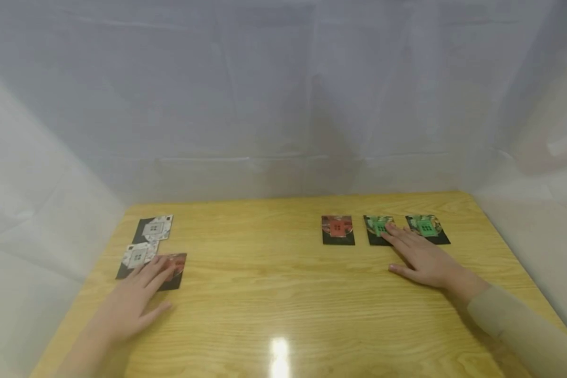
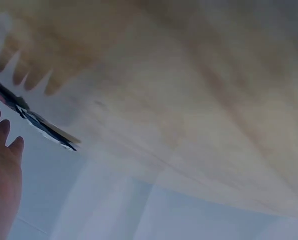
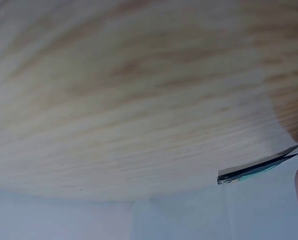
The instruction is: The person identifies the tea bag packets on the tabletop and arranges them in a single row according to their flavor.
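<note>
My left hand (image 1: 134, 302) lies with its fingers extended over a flat red-and-black packet (image 1: 176, 269) and the lower edge of a white-and-black packet (image 1: 138, 256). Another white-and-black packet (image 1: 155, 228) lies just behind these. On the right side, the extended fingers of my right hand (image 1: 422, 260) reach over a green-and-black packet (image 1: 377, 224), partly covering it. A second green-and-black packet (image 1: 426, 227) is beside those fingers. To their left is a separate red-and-black packet (image 1: 337, 229). The left wrist view shows dark packet edges (image 2: 46, 131) by the fingertips.
The wooden table (image 1: 264, 278) has a glossy top with a bright reflection near its front. White cloth (image 1: 245, 105) hangs behind the far edge, and more cloth (image 1: 23, 199) drapes along both sides.
</note>
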Demonstrator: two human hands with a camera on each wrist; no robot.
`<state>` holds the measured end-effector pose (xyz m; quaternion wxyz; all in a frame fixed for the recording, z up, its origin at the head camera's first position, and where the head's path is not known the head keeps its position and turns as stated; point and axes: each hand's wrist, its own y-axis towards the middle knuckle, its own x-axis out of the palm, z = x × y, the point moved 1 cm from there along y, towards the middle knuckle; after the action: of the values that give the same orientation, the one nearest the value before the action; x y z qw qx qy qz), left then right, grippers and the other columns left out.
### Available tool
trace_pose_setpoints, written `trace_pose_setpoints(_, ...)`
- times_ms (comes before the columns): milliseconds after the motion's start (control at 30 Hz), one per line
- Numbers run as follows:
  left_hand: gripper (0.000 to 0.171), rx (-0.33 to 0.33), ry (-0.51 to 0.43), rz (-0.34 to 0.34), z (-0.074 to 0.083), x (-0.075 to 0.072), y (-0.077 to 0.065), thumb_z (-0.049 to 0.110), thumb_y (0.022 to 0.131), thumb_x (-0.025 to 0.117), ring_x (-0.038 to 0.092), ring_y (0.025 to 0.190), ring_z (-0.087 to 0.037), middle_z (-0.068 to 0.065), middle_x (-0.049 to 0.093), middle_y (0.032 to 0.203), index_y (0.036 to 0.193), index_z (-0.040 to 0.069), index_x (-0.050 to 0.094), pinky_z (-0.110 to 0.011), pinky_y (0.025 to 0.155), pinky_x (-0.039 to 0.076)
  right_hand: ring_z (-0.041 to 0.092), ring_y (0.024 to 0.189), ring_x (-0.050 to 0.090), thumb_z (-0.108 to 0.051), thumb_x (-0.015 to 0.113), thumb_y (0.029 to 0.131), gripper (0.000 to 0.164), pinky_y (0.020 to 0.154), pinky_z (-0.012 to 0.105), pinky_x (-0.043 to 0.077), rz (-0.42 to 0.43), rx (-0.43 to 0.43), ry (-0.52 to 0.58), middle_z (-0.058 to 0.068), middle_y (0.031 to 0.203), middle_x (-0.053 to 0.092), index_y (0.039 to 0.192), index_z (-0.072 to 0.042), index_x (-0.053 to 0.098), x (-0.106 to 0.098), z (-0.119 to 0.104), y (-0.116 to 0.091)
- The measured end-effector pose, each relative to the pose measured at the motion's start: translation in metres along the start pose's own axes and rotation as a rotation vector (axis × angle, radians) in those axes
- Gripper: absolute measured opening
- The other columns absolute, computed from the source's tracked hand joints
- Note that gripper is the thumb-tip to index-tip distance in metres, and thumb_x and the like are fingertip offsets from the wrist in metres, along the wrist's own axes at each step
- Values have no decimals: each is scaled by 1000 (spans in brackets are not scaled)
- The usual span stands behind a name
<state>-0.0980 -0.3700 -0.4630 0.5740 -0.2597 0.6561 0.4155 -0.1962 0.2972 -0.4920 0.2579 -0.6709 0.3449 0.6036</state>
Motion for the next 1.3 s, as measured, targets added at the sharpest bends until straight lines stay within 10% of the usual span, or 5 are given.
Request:
trace_pose_setpoints(433, 82, -15, 28, -32, 2, 2, -27, 45, 95, 74, 36, 159, -30, -26, 51, 160, 163, 9, 44, -13, 131, -7, 44, 159, 32, -44, 64, 105, 79, 129, 14, -12, 16, -26, -10, 24, 174, 28, 166, -5, 32, -2, 0, -1)
trace_pose_setpoints(600, 82, -19, 21, -72, 0, 6, -28, 46, 97, 72, 52, 144, -46, -29, 48, 160, 161, 5, 44, -11, 129, -10, 44, 160, 31, -44, 63, 106, 80, 130, 14, -13, 16, -32, -3, 24, 174, 27, 167, -6, 30, -1, 1, 0)
trace_pose_setpoints(1300, 96, -56, -19, -144, 22, 7, -14, 53, 97, 71, 49, 144, -53, -35, 40, 164, 166, 0, 30, -5, 122, -15, 43, 158, 34, -43, 65, 105, 81, 131, 14, -12, 65, -57, -25, 26, 172, 30, 167, -5, 30, 6, 2, 0)
